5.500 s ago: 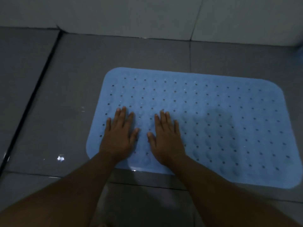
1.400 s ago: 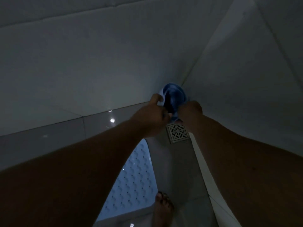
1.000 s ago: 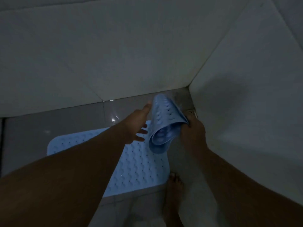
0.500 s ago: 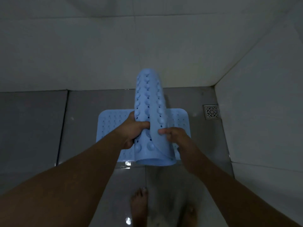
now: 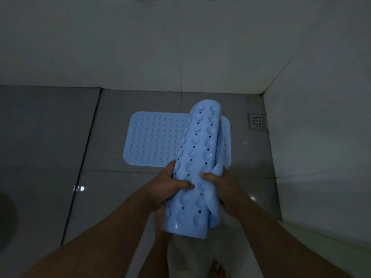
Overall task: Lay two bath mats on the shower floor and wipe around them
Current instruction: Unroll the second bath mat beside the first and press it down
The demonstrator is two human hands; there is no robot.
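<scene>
A light blue bath mat [image 5: 152,141] with small holes lies flat on the grey tiled floor, close to the back wall. In front of it I hold a second blue mat [image 5: 197,163], rolled into a loose tube with its suction cups facing out. My left hand [image 5: 170,187] grips the roll's left side and my right hand [image 5: 218,187] grips its right side, near the lower half. The roll stands tilted and hides the flat mat's right part. One flap hangs loose at the roll's bottom right.
A square metal floor drain [image 5: 257,121] sits in the far right corner. White tiled walls [image 5: 180,47] close the back and the right side. Wet glints show on the grey floor tiles [image 5: 80,188]. My bare toes [image 5: 216,269] are at the bottom edge.
The rolled mat was picked up from the corner by the drain and carried over the flat mat. Since half a second ago both hands have drawn it closer and lower.
</scene>
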